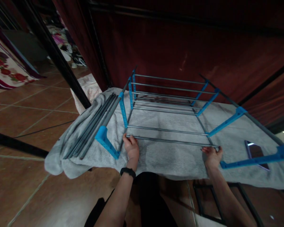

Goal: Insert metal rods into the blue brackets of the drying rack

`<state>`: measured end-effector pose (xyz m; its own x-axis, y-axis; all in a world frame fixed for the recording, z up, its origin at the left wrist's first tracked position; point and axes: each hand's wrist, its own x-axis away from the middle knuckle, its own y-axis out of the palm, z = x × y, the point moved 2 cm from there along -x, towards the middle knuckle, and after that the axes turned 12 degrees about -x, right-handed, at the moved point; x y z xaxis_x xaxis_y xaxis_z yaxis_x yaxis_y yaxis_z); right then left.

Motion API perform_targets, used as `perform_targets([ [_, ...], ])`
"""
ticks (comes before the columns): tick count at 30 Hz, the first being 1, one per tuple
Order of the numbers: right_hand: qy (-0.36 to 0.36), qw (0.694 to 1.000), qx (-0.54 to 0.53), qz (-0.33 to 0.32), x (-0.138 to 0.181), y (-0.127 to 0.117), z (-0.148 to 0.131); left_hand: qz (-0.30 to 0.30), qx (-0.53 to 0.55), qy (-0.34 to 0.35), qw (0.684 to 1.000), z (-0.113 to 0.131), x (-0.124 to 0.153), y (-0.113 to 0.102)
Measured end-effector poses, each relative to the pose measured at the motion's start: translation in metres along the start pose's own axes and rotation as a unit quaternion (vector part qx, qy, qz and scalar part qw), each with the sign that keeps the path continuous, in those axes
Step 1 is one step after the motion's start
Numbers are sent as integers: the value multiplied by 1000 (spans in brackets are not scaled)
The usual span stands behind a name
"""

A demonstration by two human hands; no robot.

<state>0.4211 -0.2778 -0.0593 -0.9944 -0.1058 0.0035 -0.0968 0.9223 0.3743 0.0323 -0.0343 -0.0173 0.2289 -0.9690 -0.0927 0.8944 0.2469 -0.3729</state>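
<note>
A rack of grey metal rods [170, 130] and blue plastic connectors [123, 108] lies on a grey towel [165, 157] in front of me. My left hand [131, 148], with a black band on the wrist, is closed round the left end of the nearest rod [175, 142]. At that rod's right end my right hand [213, 155] pinches it, next to a blue side bar [253, 161].
A bundle of loose grey rods [92, 126] lies on the towel's left part. A phone [257, 154] rests on the towel at the right. A dark red fabric wall [191, 47] stands behind; black poles [54, 53] and brown floor tiles [21, 116] are to the left.
</note>
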Motion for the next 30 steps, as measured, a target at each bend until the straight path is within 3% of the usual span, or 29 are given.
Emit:
perform_targets([
  [30, 10, 1000, -22, -11, 9, 9, 0, 18, -13, -22, 999, 3, -5, -3],
])
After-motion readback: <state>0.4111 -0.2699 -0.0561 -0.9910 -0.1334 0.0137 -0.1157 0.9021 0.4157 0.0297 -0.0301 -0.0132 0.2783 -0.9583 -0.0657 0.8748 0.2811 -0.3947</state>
